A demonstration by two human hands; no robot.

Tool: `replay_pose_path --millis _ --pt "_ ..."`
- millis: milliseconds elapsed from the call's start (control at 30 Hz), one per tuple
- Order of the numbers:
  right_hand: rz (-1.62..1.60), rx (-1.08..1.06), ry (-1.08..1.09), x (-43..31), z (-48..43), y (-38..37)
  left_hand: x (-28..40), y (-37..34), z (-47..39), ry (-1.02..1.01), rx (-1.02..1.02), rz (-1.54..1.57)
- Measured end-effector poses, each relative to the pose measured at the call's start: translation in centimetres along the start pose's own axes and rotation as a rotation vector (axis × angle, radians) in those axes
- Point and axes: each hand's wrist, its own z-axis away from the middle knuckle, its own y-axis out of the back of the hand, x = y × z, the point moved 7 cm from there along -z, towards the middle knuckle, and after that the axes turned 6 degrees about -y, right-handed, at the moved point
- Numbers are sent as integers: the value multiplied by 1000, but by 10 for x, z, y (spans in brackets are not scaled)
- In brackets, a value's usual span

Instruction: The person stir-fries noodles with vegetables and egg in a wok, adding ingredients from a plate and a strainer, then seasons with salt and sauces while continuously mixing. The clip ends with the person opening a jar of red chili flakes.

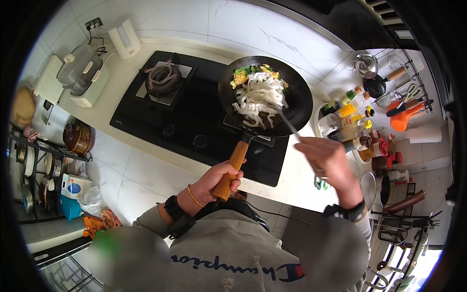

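Note:
A black wok sits over the right burner of a black glass gas hob. Inside it lie wide white noodles, with scrambled egg and green leafy vegetables along the far side and something dark beneath. My left hand is closed around the wok's wooden handle. On the right, my right hand, somewhat blurred, grips a thin metal utensil that slants down into the noodles; its working end is hidden among them.
Bottles of sauce and oil stand right of the wok, below hanging pans and tools. The left burner holds a pan support. Farther left are a countertop steamer and a brown lidded pot. A dark cable hangs near my waist.

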Motion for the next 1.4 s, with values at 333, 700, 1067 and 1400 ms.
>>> replay_pose_path --millis 333,700,1067,1400 --pt "134 44 190 -20 -8 -34 2 2 -1 -20 6 -27" --pt "26 253 -207 38 2 1 -6 -2 1 -32 40 -68" --pt "66 8 119 -16 8 -32 -5 0 0 -49 57 -61" --pt "-37 187 -113 47 -1 -25 -9 -2 -2 -50 37 -69"
